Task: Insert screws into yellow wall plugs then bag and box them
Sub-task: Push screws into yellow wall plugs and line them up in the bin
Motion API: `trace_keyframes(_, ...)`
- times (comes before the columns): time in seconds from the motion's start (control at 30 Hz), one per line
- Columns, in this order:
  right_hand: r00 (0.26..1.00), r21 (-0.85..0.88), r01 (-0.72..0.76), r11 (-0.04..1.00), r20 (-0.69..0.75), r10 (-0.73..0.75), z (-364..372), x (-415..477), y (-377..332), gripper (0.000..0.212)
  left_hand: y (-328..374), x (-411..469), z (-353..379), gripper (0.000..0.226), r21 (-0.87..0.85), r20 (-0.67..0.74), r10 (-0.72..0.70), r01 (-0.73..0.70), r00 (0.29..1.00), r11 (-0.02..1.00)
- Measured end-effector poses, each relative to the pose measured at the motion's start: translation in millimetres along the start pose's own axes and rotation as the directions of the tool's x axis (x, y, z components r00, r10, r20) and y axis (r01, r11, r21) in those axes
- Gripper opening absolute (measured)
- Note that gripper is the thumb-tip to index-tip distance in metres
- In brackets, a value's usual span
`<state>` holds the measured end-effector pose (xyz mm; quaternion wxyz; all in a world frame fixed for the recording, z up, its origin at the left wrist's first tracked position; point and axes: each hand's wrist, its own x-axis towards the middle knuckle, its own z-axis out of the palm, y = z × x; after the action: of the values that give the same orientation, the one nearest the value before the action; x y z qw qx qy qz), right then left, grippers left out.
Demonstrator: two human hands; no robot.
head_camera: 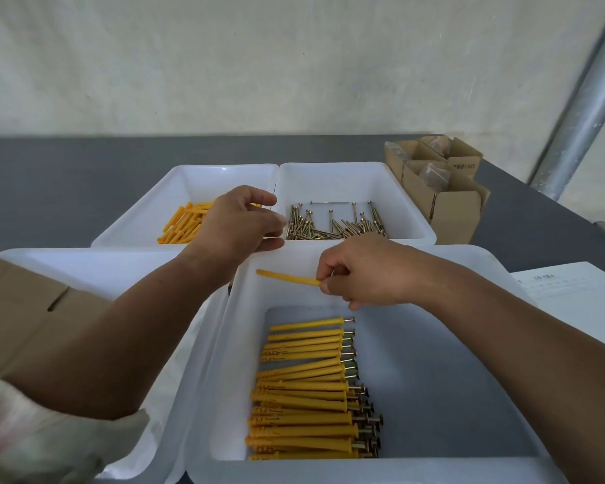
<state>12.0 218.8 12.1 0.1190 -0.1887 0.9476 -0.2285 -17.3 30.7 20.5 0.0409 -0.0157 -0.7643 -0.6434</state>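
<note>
White plastic near bin [433, 396] collects finished plugs [304, 389] in rows; two far bins [278, 176] feed loose plugs [180, 223] and screws [332, 225]. The left hand [236, 223] reaches there, fingers curled, contents hidden; the right hand [367, 274] pinches one yellow plug [287, 277] by its end, level above the rows.

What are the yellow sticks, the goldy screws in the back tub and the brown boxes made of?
The yellow wall plugs look like plastic: one even bright colour, moulded slits, a dull sheen. The screws look like metal, brassy and shiny, perhaps plated steel. The boxes look like plain brown cardboard, matt, with folded flaps.
</note>
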Motion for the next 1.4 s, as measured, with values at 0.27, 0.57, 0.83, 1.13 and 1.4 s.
trace_keyframes(0.27,0.988,-0.166,-0.02,0.986,0.15,0.045,6.4,-1.4,-3.5,0.009,-4.0,10.0,-7.2,0.021,0.054,-0.071,0.024,-0.021,0.997,0.998)
trace_keyframes(0.57,0.976,-0.323,0.023,0.946,0.214,0.05,17.8,2.3,-6.3,0.017,-13.4,22.7,-21.4,0.022,0.202,-0.216,0.071,-0.026,0.974,0.979)
trace_keyframes(0.83,0.984,-0.373,0.072,0.925,0.179,-0.005,21.6,6.7,-0.9,0.019,-32.6,33.5,-35.3,0.026,0.612,-0.255,0.228,-0.026,0.94,0.79)
trace_keyframes(1.13,0.985,-0.328,0.087,0.941,0.171,-0.032,19.3,5.7,-0.8,0.019,-42.7,44.0,-35.6,0.029,0.882,-0.035,0.165,-0.047,0.986,0.469)
trace_keyframes(1.4,0.978,-0.169,0.137,0.976,-0.135,-0.161,2.7,7.8,-2.6,0.016,-44.6,45.2,-38.9,0.054,0.959,0.083,-0.016,-0.075,0.996,0.274)
